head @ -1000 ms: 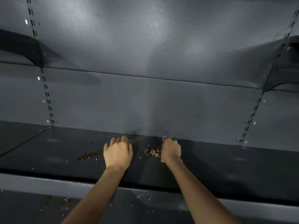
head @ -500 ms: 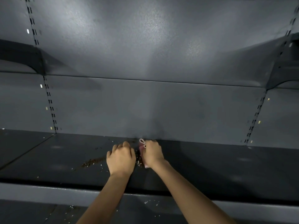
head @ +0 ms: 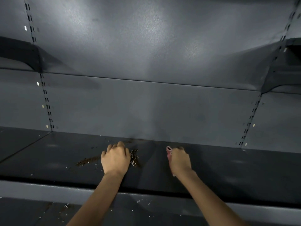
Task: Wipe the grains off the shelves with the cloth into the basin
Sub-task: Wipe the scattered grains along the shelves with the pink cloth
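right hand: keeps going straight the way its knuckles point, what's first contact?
Likely the grey metal back panel. The right hand, gripping the pink cloth, points toward it; the dark shelf between looks bare, though depth is unclear.

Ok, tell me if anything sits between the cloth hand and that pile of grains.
Nothing visible does. The right hand grips the pink cloth, and only bare shelf lies between it and the grains. The left hand rests on the pile's far side. No basin is in view.
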### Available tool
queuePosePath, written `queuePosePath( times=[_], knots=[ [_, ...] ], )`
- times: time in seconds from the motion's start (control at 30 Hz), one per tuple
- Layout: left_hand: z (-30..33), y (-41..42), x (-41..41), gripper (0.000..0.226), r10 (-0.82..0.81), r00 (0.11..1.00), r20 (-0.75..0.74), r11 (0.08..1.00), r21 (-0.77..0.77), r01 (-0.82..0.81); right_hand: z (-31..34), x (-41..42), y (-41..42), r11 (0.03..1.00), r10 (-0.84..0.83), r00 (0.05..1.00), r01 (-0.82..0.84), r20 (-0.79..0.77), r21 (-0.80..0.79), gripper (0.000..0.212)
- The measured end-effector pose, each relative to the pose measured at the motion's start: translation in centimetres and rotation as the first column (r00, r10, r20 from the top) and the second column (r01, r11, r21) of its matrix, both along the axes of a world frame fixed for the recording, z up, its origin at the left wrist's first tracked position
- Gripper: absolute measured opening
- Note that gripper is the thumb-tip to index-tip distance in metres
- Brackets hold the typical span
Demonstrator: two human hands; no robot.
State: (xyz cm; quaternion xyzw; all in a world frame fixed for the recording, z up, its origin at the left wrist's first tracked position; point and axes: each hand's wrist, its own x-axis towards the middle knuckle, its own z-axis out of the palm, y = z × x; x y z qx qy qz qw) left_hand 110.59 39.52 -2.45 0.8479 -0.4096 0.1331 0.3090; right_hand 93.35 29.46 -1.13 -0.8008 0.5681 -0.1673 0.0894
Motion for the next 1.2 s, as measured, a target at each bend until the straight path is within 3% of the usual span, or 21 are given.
queuePosePath(
  times=[0.27,0.37,0.5,0.67,0.8,1.0,1.2],
  knots=[
    [-0.3,0.1,0.4,0.017,-0.019,0.999,0.043,0.999,0.043,0.017,0.0,6.6,4.3,0.965,0.264,0.962,-0.264,0.065,-0.015,0.026],
    [-0.3,0.4,0.6,0.015,-0.006,0.999,0.054,1.000,0.027,0.005,0.6,6.7,4.4,0.956,0.294,0.939,-0.290,0.178,-0.051,0.023],
    [0.0,0.7,0.4,0.016,-0.004,0.999,0.035,1.000,0.008,0.004,1.4,3.7,2.9,0.977,0.212,0.936,-0.196,0.280,-0.082,0.024],
    [-0.1,0.7,0.5,0.017,0.003,1.000,0.025,1.000,-0.011,-0.003,0.9,1.0,1.6,0.998,0.055,0.995,-0.054,0.085,-0.019,0.026],
    [0.2,0.8,0.3,0.019,-0.022,1.000,0.020,1.000,-0.003,0.022,0.3,2.6,2.8,0.997,0.045,0.999,-0.044,-0.020,0.055,0.025],
    [0.3,1.3,-0.7,0.019,-0.112,0.991,-0.072,0.990,-0.091,0.105,0.0,6.7,4.1,0.998,-0.032,0.999,0.030,0.026,0.061,0.030],
    [1.1,2.4,1.7,0.015,-0.177,0.983,-0.056,0.984,-0.017,0.176,0.1,10.0,5.3,0.987,-0.138,0.985,0.129,0.102,0.095,0.031]
  ],
)
